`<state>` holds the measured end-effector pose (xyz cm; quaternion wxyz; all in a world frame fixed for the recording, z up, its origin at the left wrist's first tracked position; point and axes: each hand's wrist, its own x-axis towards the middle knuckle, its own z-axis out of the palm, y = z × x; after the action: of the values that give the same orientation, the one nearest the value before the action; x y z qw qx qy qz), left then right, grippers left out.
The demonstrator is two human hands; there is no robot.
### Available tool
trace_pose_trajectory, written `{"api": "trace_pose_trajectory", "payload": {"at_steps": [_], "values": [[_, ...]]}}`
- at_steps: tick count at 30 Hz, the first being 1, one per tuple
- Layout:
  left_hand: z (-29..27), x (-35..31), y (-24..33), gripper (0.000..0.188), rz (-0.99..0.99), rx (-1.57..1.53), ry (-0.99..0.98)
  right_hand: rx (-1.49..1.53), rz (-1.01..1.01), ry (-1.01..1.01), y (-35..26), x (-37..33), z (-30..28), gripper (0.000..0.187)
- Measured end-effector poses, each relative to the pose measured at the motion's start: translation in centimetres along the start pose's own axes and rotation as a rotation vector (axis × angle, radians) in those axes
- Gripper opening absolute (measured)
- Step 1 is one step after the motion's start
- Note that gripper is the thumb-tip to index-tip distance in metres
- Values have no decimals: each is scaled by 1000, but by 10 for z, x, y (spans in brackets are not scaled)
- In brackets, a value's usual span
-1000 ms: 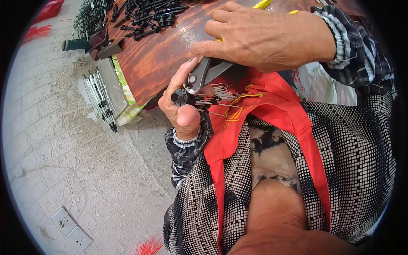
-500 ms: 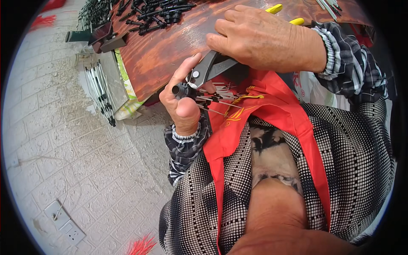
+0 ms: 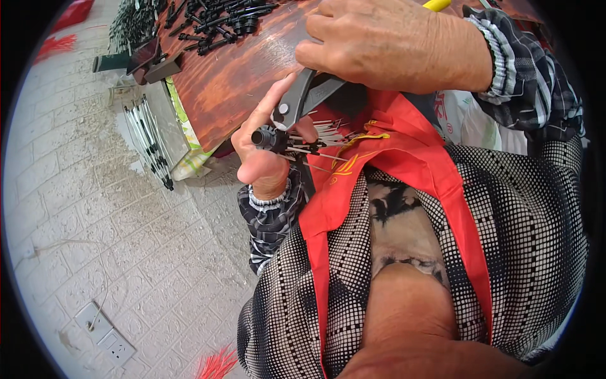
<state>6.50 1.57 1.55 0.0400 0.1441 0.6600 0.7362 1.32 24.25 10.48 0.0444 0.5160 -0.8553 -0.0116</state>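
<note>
A black ribbed tube (image 3: 265, 138) sits in the left hand (image 3: 260, 167), thumb and fingers curled round it. Thin white rods (image 3: 328, 134) fan out to that hand's right. The right hand (image 3: 394, 47) is clamped on grey pliers (image 3: 303, 95), their head right at the tube; contact is unclear. Below the right hand hangs a red apron (image 3: 442, 170). Beyond the left hand, the desk (image 3: 233, 95) carries heaped black parts (image 3: 221, 22); left of it lies a rod bundle (image 3: 148, 142).

left hand (image 3: 243, 144): thumb (image 3: 259, 166) bent in front, forefinger (image 3: 264, 110) stretched up and away
right hand (image 3: 394, 54): back facing up, fingers (image 3: 315, 28) curled
right forearm (image 3: 536, 85): slanting down toward the elbow
</note>
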Motion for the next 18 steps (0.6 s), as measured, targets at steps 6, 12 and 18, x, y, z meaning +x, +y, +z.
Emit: {"api": "trace_pose_trajectory", "payload": {"at_steps": [6,12,18], "values": [[2,2,5,129,-6,83,-24,13,-11,-115,3,0,-12,20],[3,2,5,128,-18,88,10,-30,-57,-54,3,2,-13,21],[-3,3,5,124,54,64,18,-14,-29,180,-2,2,3,20]]}}
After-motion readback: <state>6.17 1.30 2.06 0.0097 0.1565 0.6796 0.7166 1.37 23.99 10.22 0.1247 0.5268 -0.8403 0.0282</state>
